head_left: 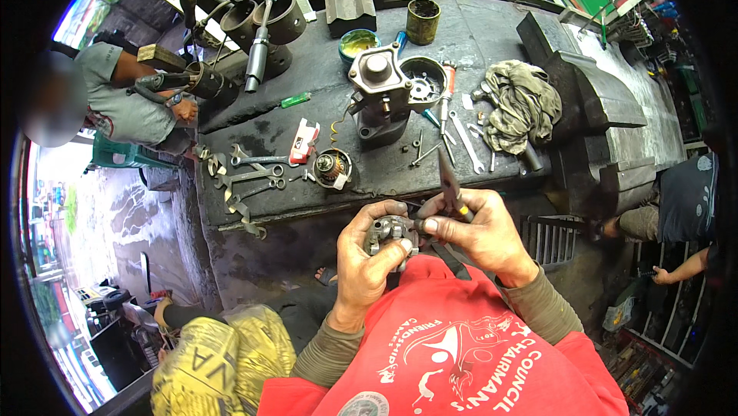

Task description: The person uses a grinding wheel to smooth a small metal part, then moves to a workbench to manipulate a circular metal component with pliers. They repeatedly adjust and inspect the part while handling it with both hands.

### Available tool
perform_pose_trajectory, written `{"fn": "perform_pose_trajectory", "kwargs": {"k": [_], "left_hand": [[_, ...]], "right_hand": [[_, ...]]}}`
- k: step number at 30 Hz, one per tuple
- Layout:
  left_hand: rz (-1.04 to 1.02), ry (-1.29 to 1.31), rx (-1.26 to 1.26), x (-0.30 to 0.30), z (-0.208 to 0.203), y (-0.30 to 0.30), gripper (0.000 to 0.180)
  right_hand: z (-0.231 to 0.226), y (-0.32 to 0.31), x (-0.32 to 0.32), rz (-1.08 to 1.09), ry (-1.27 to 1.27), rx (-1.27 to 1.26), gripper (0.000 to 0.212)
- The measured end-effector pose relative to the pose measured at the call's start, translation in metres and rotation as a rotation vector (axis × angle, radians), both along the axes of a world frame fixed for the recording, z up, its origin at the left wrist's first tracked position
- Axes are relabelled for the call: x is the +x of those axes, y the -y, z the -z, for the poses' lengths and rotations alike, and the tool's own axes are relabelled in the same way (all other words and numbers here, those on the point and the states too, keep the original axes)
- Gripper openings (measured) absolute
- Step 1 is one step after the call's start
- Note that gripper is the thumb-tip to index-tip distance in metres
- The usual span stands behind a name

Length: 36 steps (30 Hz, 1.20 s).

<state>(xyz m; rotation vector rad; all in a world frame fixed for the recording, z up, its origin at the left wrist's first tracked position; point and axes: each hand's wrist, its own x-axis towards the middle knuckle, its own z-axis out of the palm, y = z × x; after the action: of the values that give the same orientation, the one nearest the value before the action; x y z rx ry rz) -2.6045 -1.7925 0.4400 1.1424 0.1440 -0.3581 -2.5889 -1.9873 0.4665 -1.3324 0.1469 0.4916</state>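
Note:
Close to my chest, my left hand (358, 262) is closed around a small grey metal machine part (387, 233), its thumb pressed on the near side. My right hand (492, 241) grips a pair of long-nose pliers (450, 179), dark-jawed with some yellow at the handle, their tips pointing away from me. The right thumb and forefinger also meet at the part's right side; whether they pinch something small there is hidden. Beyond my hands, on the dark workbench (307, 135), stand a motor housing (377, 78) and a copper-wound motor piece (332, 168).
Wrenches (257, 178) lie at the bench's left, with a red-and-white box (304, 141). A combination wrench (467, 141), bolts and a crumpled rag (523, 104) lie to the right. Tins (423, 22) stand farther back. Another person (127, 97) is at the left; others are at the right.

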Motion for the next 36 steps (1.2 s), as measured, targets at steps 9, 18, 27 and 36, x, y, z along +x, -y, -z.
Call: {"fn": "perform_pose_trajectory", "kwargs": {"k": [9,18,27,36], "left_hand": [[0.038,0.164,0.169,0.002,0.003,0.002,0.036],[0.03,0.045,0.064,-0.001,0.004,0.001,0.032],[-0.055,0.146,-0.023,-0.001,0.013,0.007,0.026],[-0.092,0.14,0.076,-0.005,0.017,0.008,0.016]], "right_hand": [[0.003,-0.01,-0.007,0.004,0.049,-0.097,0.015],[0.011,-0.01,-0.011,-0.023,0.291,-0.279,0.015],[0.007,-0.002,-0.02,-0.019,0.397,-0.28,0.018],[0.014,-0.007,-0.022,-0.016,0.637,-0.411,0.016]]}}
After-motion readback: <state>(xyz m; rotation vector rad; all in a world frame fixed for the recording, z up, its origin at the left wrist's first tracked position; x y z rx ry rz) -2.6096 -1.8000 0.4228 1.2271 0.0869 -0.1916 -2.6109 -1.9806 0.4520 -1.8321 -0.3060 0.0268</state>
